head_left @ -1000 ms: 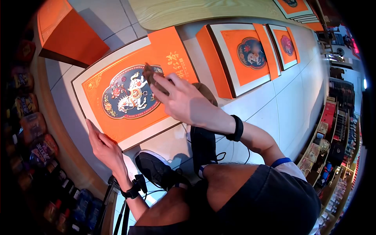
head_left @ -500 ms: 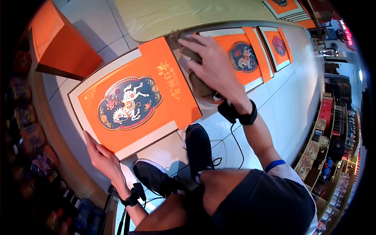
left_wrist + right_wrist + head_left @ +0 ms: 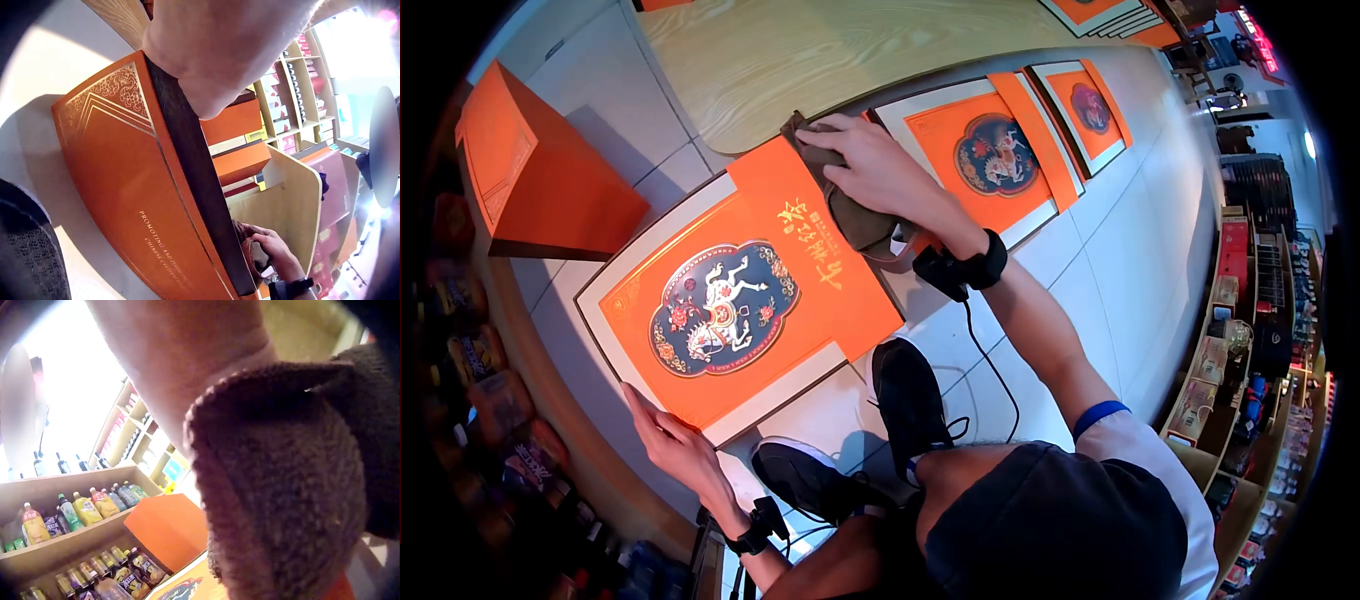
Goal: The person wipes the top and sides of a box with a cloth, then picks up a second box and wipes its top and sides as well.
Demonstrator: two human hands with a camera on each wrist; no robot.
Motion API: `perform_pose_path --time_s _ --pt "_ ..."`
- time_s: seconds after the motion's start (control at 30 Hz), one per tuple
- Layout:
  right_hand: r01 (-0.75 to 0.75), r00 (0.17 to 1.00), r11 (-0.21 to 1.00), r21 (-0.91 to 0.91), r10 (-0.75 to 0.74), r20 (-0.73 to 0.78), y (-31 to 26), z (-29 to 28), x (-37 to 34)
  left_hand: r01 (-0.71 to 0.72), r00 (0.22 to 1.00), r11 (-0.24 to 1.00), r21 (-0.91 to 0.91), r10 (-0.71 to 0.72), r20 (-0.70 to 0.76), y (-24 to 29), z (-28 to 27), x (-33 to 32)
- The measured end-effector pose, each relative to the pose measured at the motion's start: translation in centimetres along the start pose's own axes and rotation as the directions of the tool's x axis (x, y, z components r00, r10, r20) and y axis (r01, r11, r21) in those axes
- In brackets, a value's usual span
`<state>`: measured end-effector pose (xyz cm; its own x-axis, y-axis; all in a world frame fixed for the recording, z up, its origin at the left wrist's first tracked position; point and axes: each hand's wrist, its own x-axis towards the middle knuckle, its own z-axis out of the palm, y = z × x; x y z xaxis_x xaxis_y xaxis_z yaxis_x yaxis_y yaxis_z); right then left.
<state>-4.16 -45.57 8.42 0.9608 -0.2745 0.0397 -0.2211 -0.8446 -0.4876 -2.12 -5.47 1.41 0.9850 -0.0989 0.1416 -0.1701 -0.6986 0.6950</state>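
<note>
Brown cloth (image 3: 862,214): being gripped by right hand (image 3: 868,166) at lettered end of box (image 3: 735,300); opposite end being touched by straight-fingered left hand (image 3: 680,452).

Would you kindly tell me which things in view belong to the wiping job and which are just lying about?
Apparently in use:
brown cloth
right hand, holding it
nearest horse box
left hand, at its edge

Apparently just nearby:
standing orange box
purple-medallion box
shelved bottles

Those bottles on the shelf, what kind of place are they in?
Probably a shop. Rows of drink bottles stand on a wooden shelf, and several similar orange boxes are set out close together.
</note>
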Motion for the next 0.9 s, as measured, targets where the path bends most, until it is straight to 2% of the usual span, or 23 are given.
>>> perform_pose_path --time_s 0.13,0.2,0.23,0.3,0.5,0.6,0.83,0.87,0.9 --pt "0.022 0.995 0.999 -0.029 -0.019 0.101 0.4 0.7 0.6 0.016 1.0 1.0 0.012 -0.016 0.022 0.2 -0.2 0.0" --pt "0.026 0.993 0.998 -0.051 -0.02 0.119 0.3 0.6 0.4 0.129 0.988 0.991 0.038 -0.131 0.082 0.3 -0.5 0.0" --pt "0.035 0.99 0.997 -0.075 -0.024 0.139 0.3 0.6 0.2 0.127 0.988 0.991 0.039 -0.13 0.085 -0.1 -0.4 0.0" --pt "0.055 0.991 0.995 -0.085 -0.044 0.125 0.6 1.1 0.0 0.021 0.998 0.996 0.082 -0.025 0.056 -0.9 -0.2 -0.1" --pt "0.125 0.989 0.98 -0.154 -0.111 0.095 0.3 1.1 -0.6 0.12 0.987 0.991 0.05 -0.125 0.105 0.1 -0.6 0.0" --pt "0.142 0.987 0.972 -0.186 -0.126 0.094 -0.1 0.9 -1.1 0.077 0.993 0.995 0.062 -0.082 0.084 -0.4 -0.5 -0.1" --pt "0.172 0.981 0.961 -0.217 -0.149 0.121 0.1 0.8 -1.8 0.111 0.988 0.991 0.069 -0.117 0.103 -0.1 -0.6 -0.1" --pt "0.17 0.982 0.961 -0.218 -0.147 0.121 0.1 0.9 -2.0 0.071 0.993 0.994 0.08 -0.078 0.089 -0.5 -0.5 -0.1" --pt "0.216 0.976 0.953 -0.213 -0.204 0.074 0.2 1.0 -2.1 0.031 0.996 0.995 0.091 -0.037 0.075 -0.8 -0.4 -0.1"
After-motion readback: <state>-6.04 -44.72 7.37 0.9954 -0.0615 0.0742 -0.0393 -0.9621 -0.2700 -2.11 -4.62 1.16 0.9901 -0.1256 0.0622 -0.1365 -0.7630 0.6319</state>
